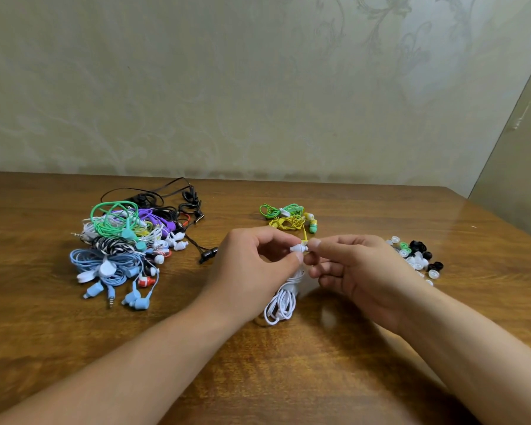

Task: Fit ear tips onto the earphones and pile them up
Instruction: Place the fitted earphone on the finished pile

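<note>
Above the table's middle, my left hand (255, 262) pinches a white earbud (298, 248). Its coiled white cable (281, 305) hangs down onto the wood below my fingers. My right hand (353, 265) meets the left one, thumb and forefinger closed at the earbud's tip; whether an ear tip sits between them is hidden. Loose ear tips (417, 259), several white, black and a green one, lie scattered just right of my right hand. A big tangled heap of coloured earphones (126, 246) fills the left side.
A small pile of green and yellow earphones (288, 217) lies just beyond my hands. The brown wooden table (319, 378) runs to a papered wall at the back, and its right edge slants away near a door.
</note>
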